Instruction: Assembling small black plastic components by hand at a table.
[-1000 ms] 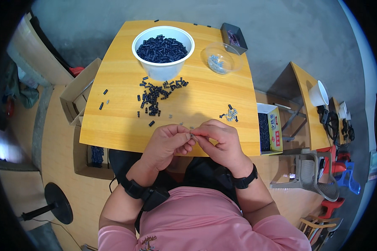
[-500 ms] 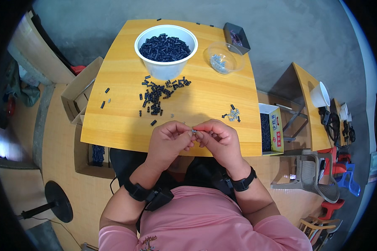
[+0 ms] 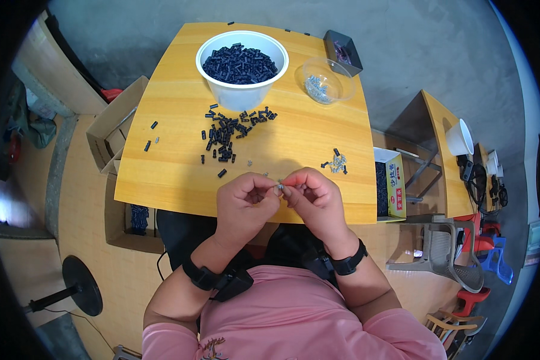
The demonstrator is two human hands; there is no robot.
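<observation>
Piece of silvery metal [image 3: 279, 185], tiny, clamped between the pinched fingers of the left hand [image 3: 246, 201] and the right hand [image 3: 318, 198], over the near part of the yellow wood-grain bench [image 3: 162, 174], well apart from the round white plastic tub [image 3: 240, 94] and on its near side. Too small and too covered to tell its exact shape, or any black part joined to it. Judged unfinished: not yet released by either hand.

Next outward, between hands and tub: loose silvery bits [image 3: 250, 163] and a lone short black plastic cylinder [image 3: 222, 173]. Nearer than the tub and off to its right: small heap of silvery metal pieces [image 3: 338, 162], with a few black parts at its margin, apparently left to handle.

Just in front of the tub: scatter of short black plastic cylinders [image 3: 227, 133], lying every which way; impossible to sort done from undone. Inside the tub: mass of similar black pieces [image 3: 243, 65], perhaps stock, perhaps finished work. Right of the tub: clear round plastic bowl [image 3: 340, 90] with more silvery pieces, presumably unused.
</observation>
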